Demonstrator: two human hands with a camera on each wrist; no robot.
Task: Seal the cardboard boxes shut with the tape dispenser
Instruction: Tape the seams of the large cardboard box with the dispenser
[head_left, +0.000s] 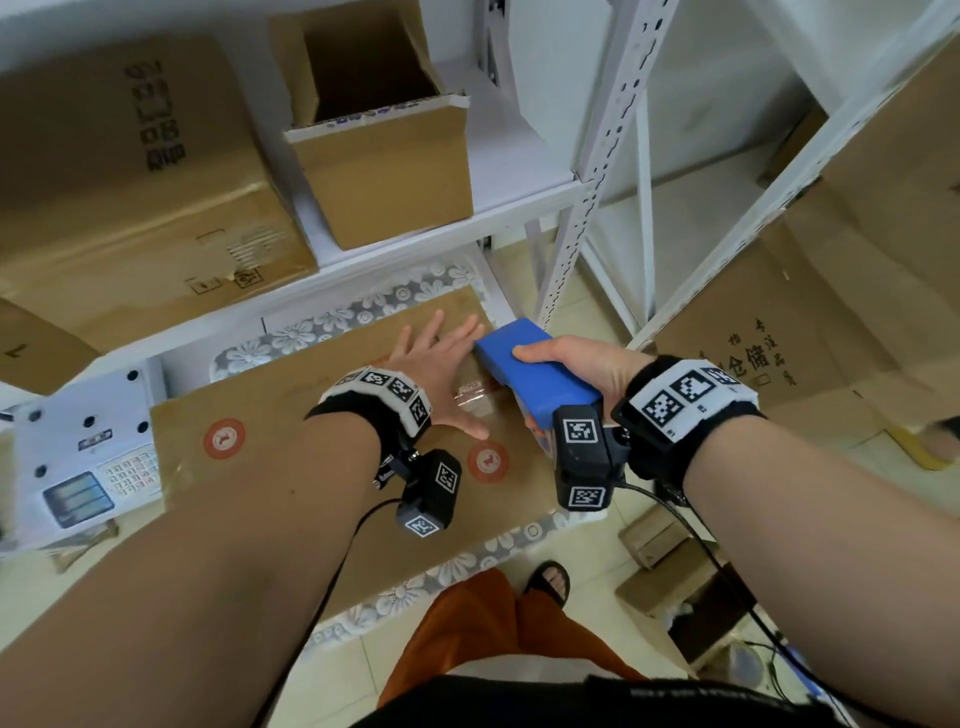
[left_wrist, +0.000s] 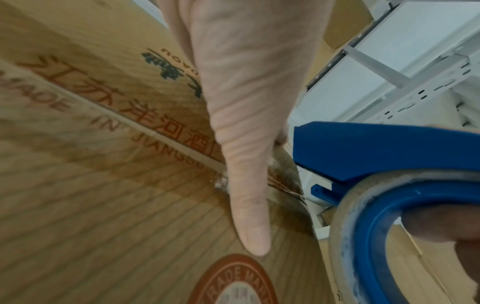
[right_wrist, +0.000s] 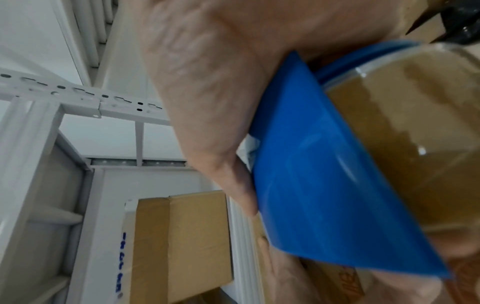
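1. Both forearms fill the bottom of the head view. Beyond them the left hand (head_left: 441, 371) lies flat, fingers spread, on top of the cardboard box (head_left: 291, 415) that sits on a lace-covered bench (head_left: 332, 319). The right hand (head_left: 576, 366) is wrapped round the blue tape dispenser (head_left: 535, 371), whose front end sits at the box's right edge, just beside the left fingers. A wrinkled patch of clear tape (head_left: 472, 397) shows on the box between the two hands. The step looks like starting or anchoring a strip at that edge. The next move likely calls for drawing the dispenser along the seam while the flat hand holds the flaps down.
2. On the shelf (head_left: 519, 208) behind, an open box (head_left: 384, 156) stands with its flaps up; its dark inside shows no contents. A larger shut box (head_left: 135, 182) sits to its left.
3. Left wrist view: the straight index finger (left_wrist: 246, 195) presses on the printed box top, across the flap seam (left_wrist: 145, 127). The dispenser and its tape roll (left_wrist: 345, 216) sit just to the right, at the box's edge.
4. Right wrist view: the fingers (right_wrist: 207, 102) curl over the dispenser's blue shell (right_wrist: 324, 195), with the brownish roll beside them. Below, an open flap of a further box (right_wrist: 182, 236) is visible, contents hidden.
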